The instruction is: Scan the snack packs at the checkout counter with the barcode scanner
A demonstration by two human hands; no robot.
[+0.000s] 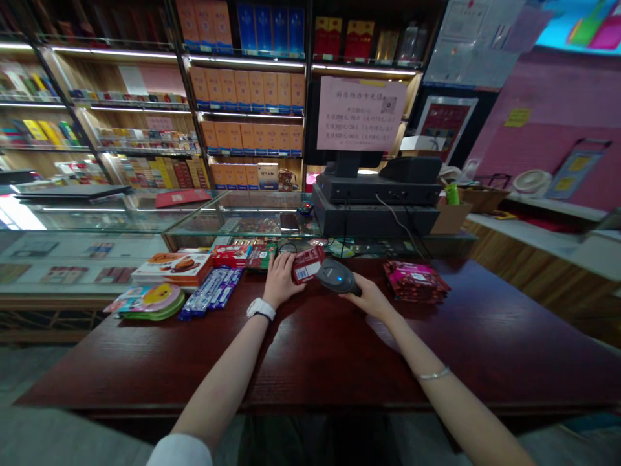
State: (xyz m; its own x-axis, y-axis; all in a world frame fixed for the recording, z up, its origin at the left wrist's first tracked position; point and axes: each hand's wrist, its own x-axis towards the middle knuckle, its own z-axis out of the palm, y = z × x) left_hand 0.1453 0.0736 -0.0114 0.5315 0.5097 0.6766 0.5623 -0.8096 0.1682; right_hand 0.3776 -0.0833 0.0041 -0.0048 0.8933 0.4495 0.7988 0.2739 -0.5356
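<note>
Scanner [336,276], one, beside one red packet [308,263].

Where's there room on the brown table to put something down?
The table is bare between the left arm and right arm, down to its near edge. Another free patch lies right of the pink packets, out to the table's right edge. The back left is crowded: an orange-and-white box, blue packets and colourful rounded packs sit close together.
</note>
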